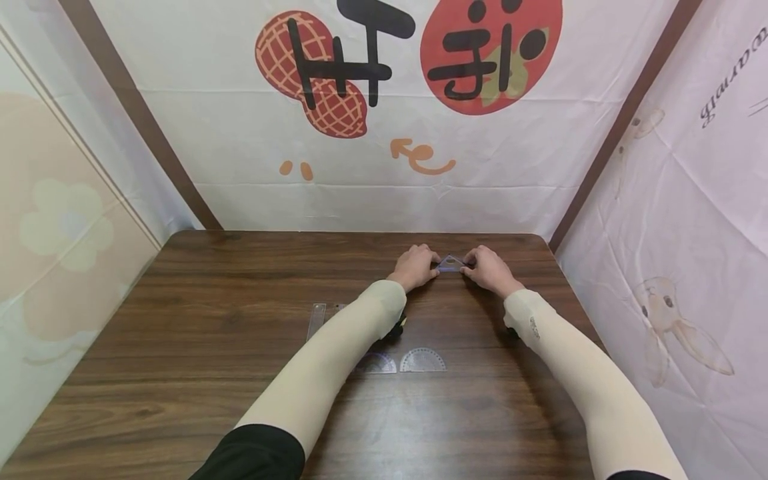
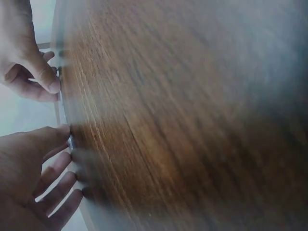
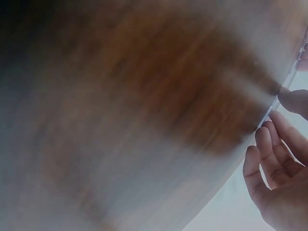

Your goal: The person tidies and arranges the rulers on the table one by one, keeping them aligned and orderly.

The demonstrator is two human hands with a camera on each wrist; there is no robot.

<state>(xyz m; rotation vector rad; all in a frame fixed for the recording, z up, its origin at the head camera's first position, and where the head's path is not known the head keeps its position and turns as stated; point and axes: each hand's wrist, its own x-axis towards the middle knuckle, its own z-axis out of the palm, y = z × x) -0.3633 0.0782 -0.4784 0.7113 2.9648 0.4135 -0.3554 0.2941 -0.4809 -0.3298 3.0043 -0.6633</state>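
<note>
Hands first: your left hand (image 1: pixel 414 267) and your right hand (image 1: pixel 489 269) sit close together at the far side of the wooden table (image 1: pixel 240 280). Between them is a small clear triangle ruler (image 1: pixel 450 264). Each hand pinches one end of it with thumb and fingertips. In the left wrist view, your left hand's thumb (image 2: pixel 50 137) presses the thin clear edge, and the other fingers spread out below it. The right wrist view is very blurry, so you only see curled fingers (image 3: pixel 269 154) near the edge.

Nearer to you lie two clear half-circle protractors (image 1: pixel 423 361) and a straight clear ruler (image 1: pixel 315 321), partly under your left arm.

What could go wrong? The triangle ruler is thin and smooth, so it may slip out of your pinch. If one hand pulls harder, it may twist or bend. Your left sleeve hangs right over the protractors and could knock them if you pull your arm back low.
</note>
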